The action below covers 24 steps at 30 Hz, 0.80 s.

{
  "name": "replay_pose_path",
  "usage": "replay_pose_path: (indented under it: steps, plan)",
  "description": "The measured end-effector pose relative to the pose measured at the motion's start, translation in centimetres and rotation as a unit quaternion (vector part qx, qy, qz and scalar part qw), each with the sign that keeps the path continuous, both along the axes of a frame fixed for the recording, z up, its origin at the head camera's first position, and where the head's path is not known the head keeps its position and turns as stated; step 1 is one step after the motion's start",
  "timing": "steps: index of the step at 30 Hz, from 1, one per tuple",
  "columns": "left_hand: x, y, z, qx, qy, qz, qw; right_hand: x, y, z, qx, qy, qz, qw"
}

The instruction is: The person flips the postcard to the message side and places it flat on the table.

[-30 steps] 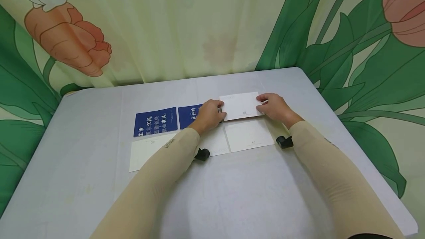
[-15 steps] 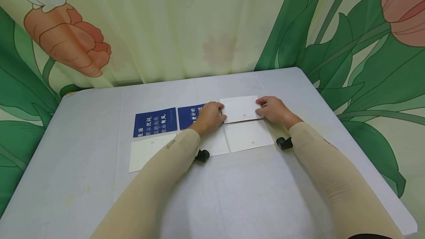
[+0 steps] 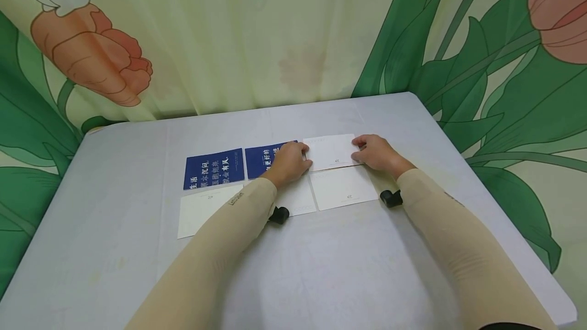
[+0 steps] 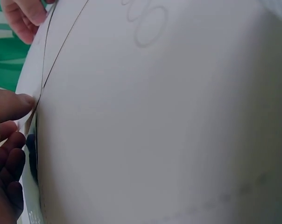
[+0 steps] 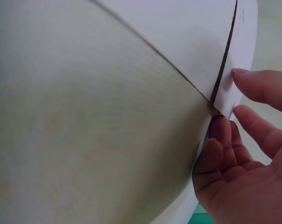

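A white postcard (image 3: 329,150), with small grey print near its lower edge, lies almost flat at the right end of the back row. My left hand (image 3: 288,161) pinches its left edge, while my right hand (image 3: 375,154) has it by the right edge. In the right wrist view the thumb (image 5: 262,86) is over the card's corner and other fingers are curled below it. Left of it are two dark blue postcards (image 3: 214,168) with white Chinese writing; my left hand partly covers the nearer one. Just in front lies another white postcard (image 3: 344,187), its edge close along the held one.
The front row also has a white postcard (image 3: 300,198) partly behind my left forearm and another (image 3: 202,213) at the left. All lie on a white-covered table (image 3: 330,264). A patterned curtain (image 3: 257,39) hangs behind the table's back edge.
The held white postcard has come down and slightly toward me, and now lies flatter beside the front row. Both hands moved with it, keeping their hold.
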<state>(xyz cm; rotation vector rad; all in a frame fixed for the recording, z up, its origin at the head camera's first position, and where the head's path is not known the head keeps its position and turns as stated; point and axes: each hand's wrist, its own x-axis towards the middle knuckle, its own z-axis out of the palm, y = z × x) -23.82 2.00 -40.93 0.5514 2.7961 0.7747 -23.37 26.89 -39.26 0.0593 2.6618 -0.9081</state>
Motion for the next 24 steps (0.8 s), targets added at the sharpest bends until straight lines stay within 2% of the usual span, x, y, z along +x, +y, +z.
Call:
replay_pose_path:
  steps: [8,14,24]
  plan:
    - [0.04,0.29,-0.09,-0.008,-0.003,-0.018,0.9998,-0.22,-0.21,-0.26,0.026,0.007,0.017,0.9995]
    - [0.09,0.19,0.17,-0.026,0.011,-0.010,0.9995,-0.41,-0.28,-0.35,0.038,0.011,0.025,0.9989]
    - [0.13,0.26,-0.09,-0.036,0.016,-0.016,0.9991,-0.24,0.19,-0.39,0.039,0.019,0.033,0.9985]
